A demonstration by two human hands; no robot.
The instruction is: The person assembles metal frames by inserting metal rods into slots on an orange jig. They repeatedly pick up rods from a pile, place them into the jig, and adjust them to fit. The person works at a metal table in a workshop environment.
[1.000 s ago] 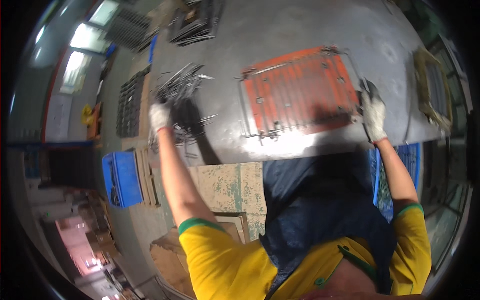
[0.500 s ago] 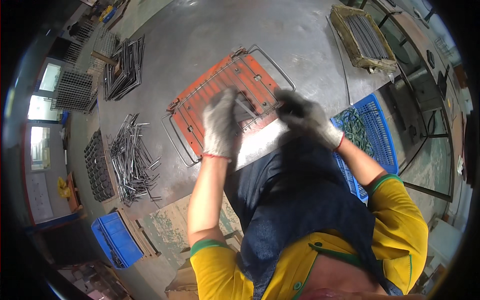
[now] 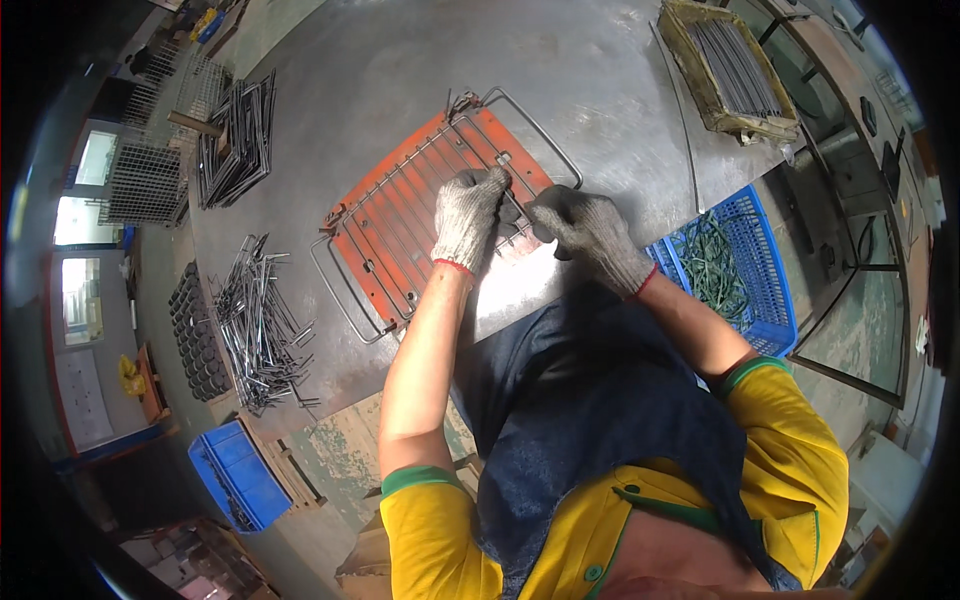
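Note:
A red jig plate (image 3: 385,215) lies on the table in front of me, with a wire frame (image 3: 540,128) of bent metal rod set on it and its loops reaching past both ends. Thin metal rods (image 3: 425,170) run side by side across the plate. My left hand (image 3: 468,218), in a grey-white knit glove, is closed over the plate's right half, its fingers pinching at a thin metal rod. Close beside it, my gloved right hand (image 3: 592,235) is closed at the plate's near right edge. Whatever its fingers hold is hidden.
Loose bent rods (image 3: 262,325) lie in a heap at the table's left edge, below stacked wire frames (image 3: 238,140). A tray of straight rods (image 3: 735,75) stands far right. Blue crates (image 3: 755,240) (image 3: 238,475) stand beside the table, the right one holding green strands.
My left hand has moved right and slightly up, its fingers closing over the rods. My right hand has come slightly left and down, closing at the plate's edge. The view has shifted slightly.

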